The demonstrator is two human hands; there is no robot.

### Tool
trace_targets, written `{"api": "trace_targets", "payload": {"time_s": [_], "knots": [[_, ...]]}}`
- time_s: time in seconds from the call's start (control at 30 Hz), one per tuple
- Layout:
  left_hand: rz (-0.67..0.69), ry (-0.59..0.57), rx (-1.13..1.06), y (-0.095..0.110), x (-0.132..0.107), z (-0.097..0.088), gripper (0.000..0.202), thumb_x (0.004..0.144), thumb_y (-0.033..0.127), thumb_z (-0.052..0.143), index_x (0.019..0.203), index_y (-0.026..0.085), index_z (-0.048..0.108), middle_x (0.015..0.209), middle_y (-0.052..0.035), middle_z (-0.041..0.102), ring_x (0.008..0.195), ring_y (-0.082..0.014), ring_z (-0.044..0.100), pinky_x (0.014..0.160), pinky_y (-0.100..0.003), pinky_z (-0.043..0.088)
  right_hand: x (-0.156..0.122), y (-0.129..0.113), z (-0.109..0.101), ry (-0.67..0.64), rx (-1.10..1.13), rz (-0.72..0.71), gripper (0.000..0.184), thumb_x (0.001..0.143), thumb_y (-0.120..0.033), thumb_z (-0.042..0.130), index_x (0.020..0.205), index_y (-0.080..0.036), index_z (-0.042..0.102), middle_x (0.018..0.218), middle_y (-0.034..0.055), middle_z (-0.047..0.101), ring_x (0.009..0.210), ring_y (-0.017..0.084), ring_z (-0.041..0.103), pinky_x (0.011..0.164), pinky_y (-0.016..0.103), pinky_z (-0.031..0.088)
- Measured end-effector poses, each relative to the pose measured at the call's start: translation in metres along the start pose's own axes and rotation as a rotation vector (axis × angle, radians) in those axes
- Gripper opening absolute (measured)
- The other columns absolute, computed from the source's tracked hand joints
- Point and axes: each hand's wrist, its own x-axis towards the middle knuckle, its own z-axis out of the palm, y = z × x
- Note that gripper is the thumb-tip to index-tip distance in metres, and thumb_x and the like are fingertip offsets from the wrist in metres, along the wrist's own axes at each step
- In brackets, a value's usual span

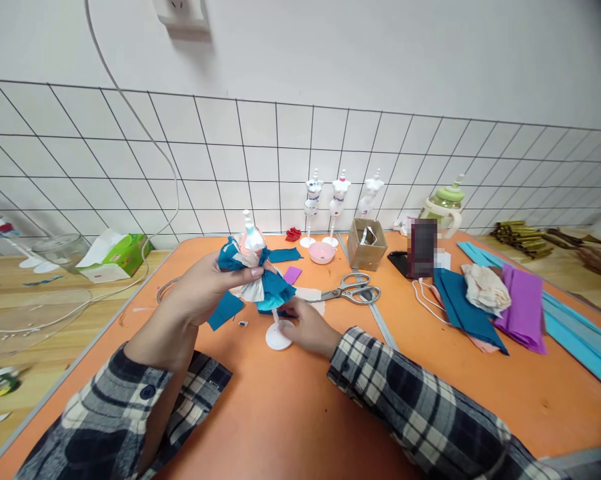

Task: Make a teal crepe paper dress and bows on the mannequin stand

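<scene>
The left hand (203, 283) is clamped on the dress (280, 288). The right hand (310, 327) is by the stand (279, 338), grip unclear. Scissors (349, 294) lie at the dress's three o'clock

The left hand (205, 285) held a form (253, 239) at the waist, its thumb across the blue and cream dress (279, 287). The right hand (310, 327) was by the stand (279, 339), under the skirt; its grip was unclear. Scissors (359, 291) lay open just beyond on the orange table (305, 413). Farther back, a pink bowl (322, 253) and a box (367, 247) stood before three white forms (340, 195). Purple sheets (524, 310) lay at the right.
</scene>
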Motion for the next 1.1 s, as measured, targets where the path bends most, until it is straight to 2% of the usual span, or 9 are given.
{"api": "trace_targets", "payload": {"time_s": [0.1,0.17,0.23,0.33,0.4,0.63,0.87,1.0,1.1], "knots": [[0.006,0.076,0.053,0.000,0.001,-0.002,0.033,0.062,0.034,0.087,0.087,0.016,0.074,0.093,-0.0096,0.076,0.093,-0.0316,0.068,0.083,-0.042,0.053,0.003,-0.014,-0.013,0.363,-0.010,-0.083,0.029,0.077,-0.019,0.044,0.103,-0.019,0.059,0.095,0.0054,0.058,0.088,0.018,0.054,0.078,0.032,0.045],[-0.018,0.113,0.090,-0.002,0.001,-0.002,0.036,0.059,0.035,0.088,0.087,0.016,0.074,0.093,-0.0094,0.076,0.093,-0.0327,0.068,0.084,-0.044,0.053,0.003,-0.028,-0.018,0.514,-0.074,-0.186,0.020,0.076,-0.019,0.048,0.094,-0.019,0.057,0.089,0.0031,0.053,0.083,0.017,0.050,0.075,0.030,0.042],[-0.038,0.123,0.115,-0.004,0.002,-0.001,0.039,0.059,0.036,0.088,0.090,0.016,0.075,0.095,-0.0090,0.076,0.094,-0.0333,0.068,0.084,-0.045,0.054,0.002,-0.042,-0.020,0.410,-0.138,-0.256,0.013,0.083,-0.024,0.051,0.090,-0.019,0.060,0.085,0.0022,0.054,0.079,0.016,0.051,0.072,0.029,0.041],[-0.034,0.081,0.140,-0.007,0.001,0.002,0.039,0.059,0.034,0.088,0.092,0.017,0.075,0.097,-0.0087,0.076,0.095,-0.0330,0.068,0.082,-0.043,0.054,0.001,-0.060,-0.017,0.195,-0.189,-0.242,0.023,0.089,-0.036,0.052,0.097,-0.018,0.064,0.088,0.0037,0.059,0.081,0.017,0.054,0.073,0.030,0.041],[-0.036,0.040,0.150,-0.006,0.000,0.005,0.039,0.059,0.033,0.088,0.091,0.017,0.074,0.095,-0.0086,0.076,0.093,-0.0326,0.068,0.080,-0.042,0.055,0.001,-0.066,-0.015,0.141,-0.232,-0.241,0.024,0.088,-0.039,0.056,0.094,-0.018,0.065,0.087,0.0034,0.060,0.082,0.017,0.054,0.075,0.031,0.042],[0.043,0.049,0.233,0.000,-0.008,0.022,0.049,0.056,0.036,0.089,0.097,0.022,0.067,0.088,-0.0022,0.072,0.089,-0.0298,0.067,0.070,-0.032,0.054,-0.005,-0.094,-0.023,0.196,-0.277,-0.441,0.017,0.081,-0.035,0.065,0.087,-0.020,0.059,0.082,0.0010,0.058,0.077,0.016,0.052,0.071,0.030,0.043],[0.074,-0.003,0.214,-0.007,-0.005,0.029,0.042,0.060,0.037,0.087,0.094,0.019,0.068,0.094,-0.0051,0.072,0.096,-0.0302,0.065,0.079,-0.035,0.053,-0.008,-0.115,-0.031,0.305,-0.392,-0.574,0.009,0.082,-0.021,0.067,0.076,-0.022,0.061,0.073,-0.0010,0.061,0.071,0.015,0.053,0.068,0.030,0.043],[0.109,0.012,0.207,-0.011,-0.006,0.033,0.043,0.064,0.036,0.086,0.100,0.020,0.069,0.102,-0.0062,0.072,0.098,-0.0291,0.065,0.080,-0.034,0.053,-0.013,-0.118,-0.030,0.352,-0.493,-0.676,0.013,0.081,-0.031,0.072,0.078,-0.022,0.063,0.073,-0.0001,0.063,0.072,0.016,0.056,0.071,0.033,0.043],[0.089,-0.002,0.177,-0.012,-0.007,0.036,0.044,0.065,0.036,0.085,0.104,0.021,0.069,0.097,-0.0052,0.073,0.096,-0.0281,0.065,0.079,-0.034,0.054,-0.014,-0.119,-0.030,0.379,-0.530,-0.653,0.015,0.085,-0.032,0.069,0.075,-0.022,0.064,0.071,0.0000,0.065,0.070,0.016,0.057,0.072,0.035,0.042]]}}
